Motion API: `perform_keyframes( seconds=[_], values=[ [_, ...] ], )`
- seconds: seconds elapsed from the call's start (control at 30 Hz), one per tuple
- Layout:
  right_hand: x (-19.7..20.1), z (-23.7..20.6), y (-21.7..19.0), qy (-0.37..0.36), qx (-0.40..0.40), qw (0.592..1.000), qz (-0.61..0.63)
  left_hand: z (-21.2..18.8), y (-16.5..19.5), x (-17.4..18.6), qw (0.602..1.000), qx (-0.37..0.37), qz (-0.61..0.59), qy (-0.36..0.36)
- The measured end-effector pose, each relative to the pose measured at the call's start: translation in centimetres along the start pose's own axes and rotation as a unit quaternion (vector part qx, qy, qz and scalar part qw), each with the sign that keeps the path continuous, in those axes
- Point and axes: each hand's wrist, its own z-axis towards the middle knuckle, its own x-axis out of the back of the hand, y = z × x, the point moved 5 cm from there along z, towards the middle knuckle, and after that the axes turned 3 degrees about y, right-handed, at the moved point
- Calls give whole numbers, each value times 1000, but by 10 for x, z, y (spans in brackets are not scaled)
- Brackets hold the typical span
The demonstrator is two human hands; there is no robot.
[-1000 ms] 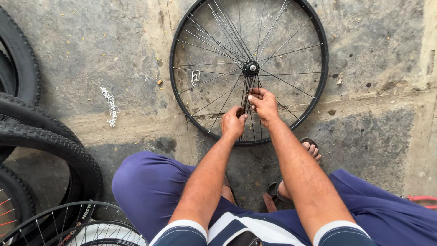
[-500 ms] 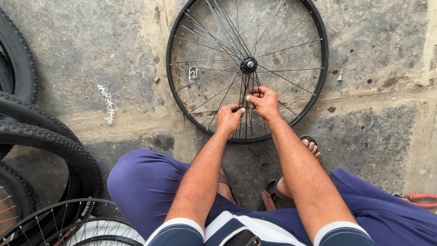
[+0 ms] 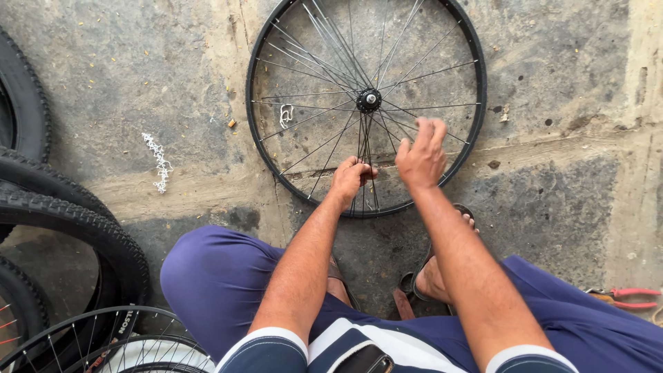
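Left hand (image 3: 351, 176): I see it still pinching the spokes (image 3: 364, 148) at 6 o'clock of the wheel (image 3: 262, 65).
Right hand (image 3: 421, 155): has let go — fingers loosely open, lifted toward 4 o'clock.

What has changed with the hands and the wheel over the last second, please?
The right hand has let go of the spokes and lifted off to the right, fingers spread. The left hand still pinches the lower spokes. The bare wheel lies flat as before.

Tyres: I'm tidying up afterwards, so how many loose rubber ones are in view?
3, all at the left edge: one at the top left, one knobbly tyre below it, another between them. All are cut off by the frame, so more may be hidden.
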Motion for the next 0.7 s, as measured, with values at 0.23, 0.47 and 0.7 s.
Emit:
perform_keyframes(
  seconds=[0.23, 0.47, 0.7],
  values=[
    [-63, -54, 2, -227, -280, 825, 436, -13, 18, 1, 977, -4, 204, 58],
    [-49, -64, 40, -280, -281, 782, 480, -86, 103, -12, 588, -431, 531, 432],
    [-37, -99, 38, -319, -337, 716, 522, -35, 45, -49, 945, -147, 243, 162]
  ],
)
